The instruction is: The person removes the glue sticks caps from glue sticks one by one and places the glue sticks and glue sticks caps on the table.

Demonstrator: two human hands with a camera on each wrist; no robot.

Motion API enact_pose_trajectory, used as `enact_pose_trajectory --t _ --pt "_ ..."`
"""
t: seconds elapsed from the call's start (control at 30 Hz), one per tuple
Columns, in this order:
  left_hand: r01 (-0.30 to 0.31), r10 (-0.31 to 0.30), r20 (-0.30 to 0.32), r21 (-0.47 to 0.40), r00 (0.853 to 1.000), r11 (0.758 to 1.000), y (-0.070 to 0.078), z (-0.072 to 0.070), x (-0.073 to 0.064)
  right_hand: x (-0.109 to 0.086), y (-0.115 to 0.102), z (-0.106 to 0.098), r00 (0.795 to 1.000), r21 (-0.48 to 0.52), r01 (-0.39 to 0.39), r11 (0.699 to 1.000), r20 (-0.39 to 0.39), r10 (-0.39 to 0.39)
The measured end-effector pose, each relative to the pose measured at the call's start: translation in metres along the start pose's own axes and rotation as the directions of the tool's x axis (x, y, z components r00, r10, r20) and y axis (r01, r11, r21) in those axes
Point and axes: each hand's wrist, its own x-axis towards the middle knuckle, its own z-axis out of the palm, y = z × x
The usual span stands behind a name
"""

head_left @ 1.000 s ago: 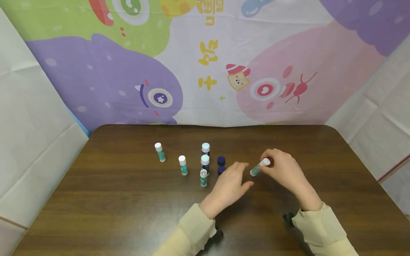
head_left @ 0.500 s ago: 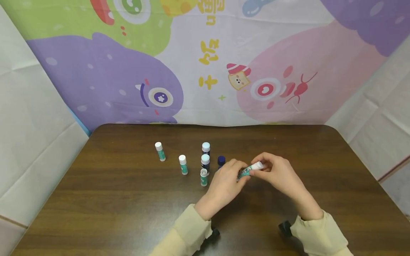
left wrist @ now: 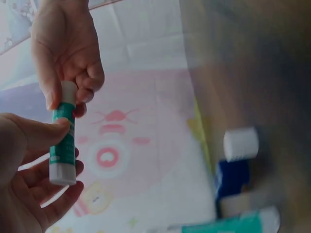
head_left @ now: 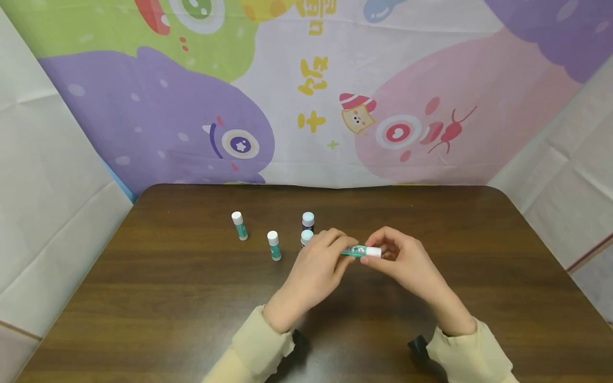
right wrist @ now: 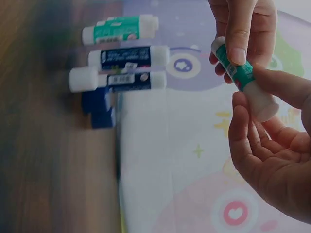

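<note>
Two-handed hold on a glue stick point(head_left: 355, 251), which lies nearly level, raised off the desk point(head_left: 158, 319), between the fingers of the left hand point(head_left: 315, 265) and the right hand point(head_left: 413, 261). The left fingers are curled round the body, thumb pressed on the green label point(left wrist: 62, 151); the right thumb and fingers pinch the white cap point(head_left: 374, 252), parted only by its thickness. For good control, the left thumb should bear firmly just short of the cap, and the right fingers sit squarely round it; any turn or pull is best kept along the stick's length, as sideways levering would probably make it slip or jam. Navy glue sticks point(right wrist: 127, 57) and blue caps point(right wrist: 94, 101) stand near the left fingers, where a sudden jerk could topple them; two green glue sticks point(head_left: 274, 247) stand farther left of those fingers.
</note>
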Motion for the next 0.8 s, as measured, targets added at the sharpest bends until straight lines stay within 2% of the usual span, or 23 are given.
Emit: enact_pose_trajectory --t 0.23,0.4,0.63,0.8 --pt "-0.134 0.136 -0.019 0.081 0.991 0.988 -0.01 -0.028 -0.004 0.002 -0.017 0.013 0.997 0.047 0.072 0.996 -0.001 -0.072" --pt "-0.185 0.188 -0.016 0.108 0.982 0.977 -0.015 -0.047 -0.007 0.008 -0.03 0.02 0.985 0.09 0.167 0.982 0.022 -0.169" --pt "-0.208 0.215 -0.1 0.079 0.971 0.975 -0.019 -0.064 -0.008 0.016 -0.048 0.022 0.958 0.105 0.276 0.955 0.044 -0.282" --pt "-0.182 0.185 -0.09 0.043 0.979 0.982 -0.023 -0.074 -0.01 0.025 -0.056 0.02 0.942 0.091 0.304 0.948 0.118 -0.314"
